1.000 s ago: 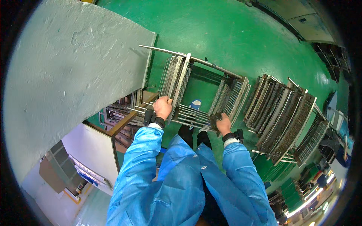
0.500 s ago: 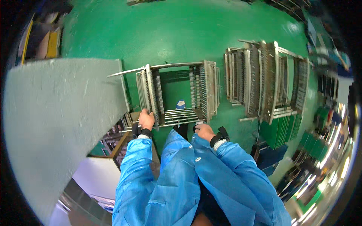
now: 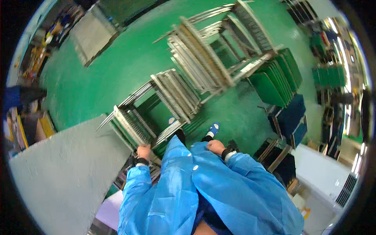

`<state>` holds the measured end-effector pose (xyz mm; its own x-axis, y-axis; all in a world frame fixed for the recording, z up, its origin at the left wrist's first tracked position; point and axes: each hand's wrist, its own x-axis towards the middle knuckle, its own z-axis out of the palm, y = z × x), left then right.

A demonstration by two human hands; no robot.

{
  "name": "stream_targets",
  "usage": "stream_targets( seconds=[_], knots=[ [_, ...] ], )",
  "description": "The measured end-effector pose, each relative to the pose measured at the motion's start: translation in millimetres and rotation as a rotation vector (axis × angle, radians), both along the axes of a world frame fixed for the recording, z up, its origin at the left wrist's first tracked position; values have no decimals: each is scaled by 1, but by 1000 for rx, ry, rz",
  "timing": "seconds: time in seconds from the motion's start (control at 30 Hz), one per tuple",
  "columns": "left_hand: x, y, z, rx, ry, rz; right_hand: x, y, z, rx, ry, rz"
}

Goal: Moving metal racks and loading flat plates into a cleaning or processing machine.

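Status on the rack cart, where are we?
Done: nothing looks finished. In hand: left hand grips the near metal rack cart on the green floor; right hand hangs free beside it. Left: a second rack stands beyond, untouched.

floor [image 3: 117, 74]: glossy bright green, plain, with pale glare patches.
nearer rack [image 3: 150, 113]: silvery grey metal, close ribbed slats, green showing between them.
second rack [image 3: 211, 58]: beyond the nearer rack, the same grey with a tan tinge, finely striped.
stacked boards [image 3: 274, 80]: right of the second rack, dark green, plain.
dark trays [image 3: 291, 117]: below the stacked boards, navy blue.
coat sleeves [image 3: 235, 188]: light blue, white snap dots down the front.
shoes [image 3: 213, 128]: at the nearer rack's foot, blue with white.
wrist bands [image 3: 227, 150]: black.
pillar [image 3: 66, 176]: left of the nearer rack, pale grey, speckled.
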<state>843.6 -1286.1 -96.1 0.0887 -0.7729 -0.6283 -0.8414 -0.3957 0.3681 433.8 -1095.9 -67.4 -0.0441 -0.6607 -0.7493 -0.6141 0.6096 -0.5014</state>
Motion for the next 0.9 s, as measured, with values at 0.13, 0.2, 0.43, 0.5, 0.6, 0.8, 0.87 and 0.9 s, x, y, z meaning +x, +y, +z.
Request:
stream_targets(
  seconds=[0.13,0.2,0.43,0.5,0.6,0.8,0.87,0.9],
  knots=[
    [-25,35,-20,109,131,18,-21,47,-4,-48,-18,-67],
    [-54,48,-18,239,199,126,-37,61,8,-59,-20,-101],
    [-162,112,-16,96,128,-409,-124,167,15,-205,56,-406],
    [-238,137,25,27,-137,-500,-153,209,10,-183,111,-532],
    [-281,128,7,107,116,-723,-190,271,17,-156,151,-683],
    [-431,106,21,202,360,-774,-197,404,2,92,380,-1077],
    [-471,111,41,183,397,-814,-182,434,-8,138,409,-1043],
    [-484,110,40,262,393,-742,-171,445,-19,146,409,-1087]
  ],
)
